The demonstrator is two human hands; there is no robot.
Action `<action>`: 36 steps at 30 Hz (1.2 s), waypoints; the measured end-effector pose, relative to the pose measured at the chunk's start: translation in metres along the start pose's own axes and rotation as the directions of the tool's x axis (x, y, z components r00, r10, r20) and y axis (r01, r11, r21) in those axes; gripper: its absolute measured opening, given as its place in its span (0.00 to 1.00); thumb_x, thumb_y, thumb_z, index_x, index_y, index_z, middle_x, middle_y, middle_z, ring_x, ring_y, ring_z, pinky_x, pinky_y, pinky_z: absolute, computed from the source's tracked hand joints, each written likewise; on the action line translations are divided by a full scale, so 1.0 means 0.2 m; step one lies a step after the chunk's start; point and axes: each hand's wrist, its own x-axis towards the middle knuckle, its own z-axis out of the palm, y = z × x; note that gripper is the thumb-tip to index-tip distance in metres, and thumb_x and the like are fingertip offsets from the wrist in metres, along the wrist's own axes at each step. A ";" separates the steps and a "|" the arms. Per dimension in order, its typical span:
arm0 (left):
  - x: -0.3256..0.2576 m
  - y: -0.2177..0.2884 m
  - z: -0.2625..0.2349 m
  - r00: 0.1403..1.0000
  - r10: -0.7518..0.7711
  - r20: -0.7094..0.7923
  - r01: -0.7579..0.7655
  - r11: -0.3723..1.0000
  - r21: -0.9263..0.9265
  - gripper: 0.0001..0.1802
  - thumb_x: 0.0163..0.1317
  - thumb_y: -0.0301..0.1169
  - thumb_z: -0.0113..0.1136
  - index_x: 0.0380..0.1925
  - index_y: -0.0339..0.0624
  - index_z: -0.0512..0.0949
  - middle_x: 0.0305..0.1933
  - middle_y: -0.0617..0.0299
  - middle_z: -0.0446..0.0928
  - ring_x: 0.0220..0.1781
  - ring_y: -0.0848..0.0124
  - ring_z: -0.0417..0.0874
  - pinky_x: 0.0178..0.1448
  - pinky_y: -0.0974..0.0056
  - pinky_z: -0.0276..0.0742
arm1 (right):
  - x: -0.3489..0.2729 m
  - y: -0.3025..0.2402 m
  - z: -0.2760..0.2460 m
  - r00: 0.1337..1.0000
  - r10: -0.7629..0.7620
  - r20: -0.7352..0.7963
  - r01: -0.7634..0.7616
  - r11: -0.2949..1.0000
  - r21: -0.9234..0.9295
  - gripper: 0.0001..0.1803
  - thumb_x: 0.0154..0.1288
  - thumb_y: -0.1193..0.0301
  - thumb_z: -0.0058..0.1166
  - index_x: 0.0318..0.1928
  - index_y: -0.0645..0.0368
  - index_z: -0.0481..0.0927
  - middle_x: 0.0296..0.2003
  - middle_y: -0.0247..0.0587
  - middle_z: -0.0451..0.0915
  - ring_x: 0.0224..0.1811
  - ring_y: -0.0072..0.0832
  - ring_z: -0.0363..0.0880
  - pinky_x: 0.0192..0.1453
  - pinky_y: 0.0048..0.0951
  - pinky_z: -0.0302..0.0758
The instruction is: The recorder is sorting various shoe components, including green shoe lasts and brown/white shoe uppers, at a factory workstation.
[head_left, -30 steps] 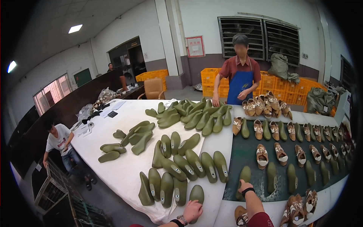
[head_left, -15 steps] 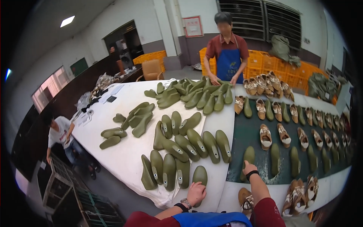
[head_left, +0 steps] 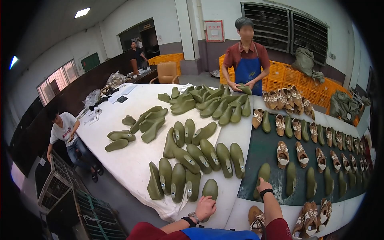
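Observation:
My left hand is closed over the near part of a green shoe last on the white table. My right hand grips another green shoe last lying on the dark green belt; my palm hides part of it. Left of my left hand stand several more lasts in a close cluster. Brown and white shoes line the belt in rows, with lasts between and in front of them. One brown shoe lies just below my right wrist.
Opposite me, a person in a blue apron holds a last. A big heap of lasts covers the table's far side. Shoes pile up at the near right. Orange crates are stacked behind. Another person sits at the left.
The person opposite has lifted a last off the heap and raised their head. My view has shifted slightly; both my hands stay on the same lasts.

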 end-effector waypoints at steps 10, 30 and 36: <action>-0.01 -0.02 0.00 0.999 -0.006 0.053 0.005 1.000 0.026 0.08 0.49 0.33 0.57 0.29 0.44 0.79 0.35 0.59 0.79 0.53 0.62 0.74 0.61 0.53 0.62 | -0.05 -0.01 -0.07 0.998 0.018 0.054 -0.018 1.000 -0.007 0.34 0.56 0.59 0.54 0.63 0.45 0.58 0.47 0.51 0.77 0.50 0.43 0.76 0.54 0.38 0.71; 0.00 -0.01 0.00 1.000 0.018 0.006 -0.018 1.000 0.000 0.07 0.48 0.31 0.56 0.28 0.44 0.79 0.35 0.59 0.79 0.52 0.61 0.75 0.60 0.51 0.63 | -0.04 0.05 -0.06 0.997 0.040 0.072 -0.040 0.999 -0.009 0.35 0.56 0.59 0.55 0.63 0.43 0.57 0.49 0.49 0.76 0.51 0.41 0.75 0.55 0.38 0.71; -0.01 -0.03 0.01 1.000 0.006 0.026 -0.006 1.000 0.022 0.07 0.49 0.33 0.57 0.28 0.45 0.79 0.35 0.59 0.79 0.53 0.61 0.74 0.61 0.52 0.63 | -0.05 0.03 -0.08 0.995 0.051 0.082 -0.051 0.999 -0.011 0.35 0.56 0.59 0.55 0.63 0.43 0.57 0.49 0.50 0.76 0.51 0.42 0.76 0.54 0.38 0.72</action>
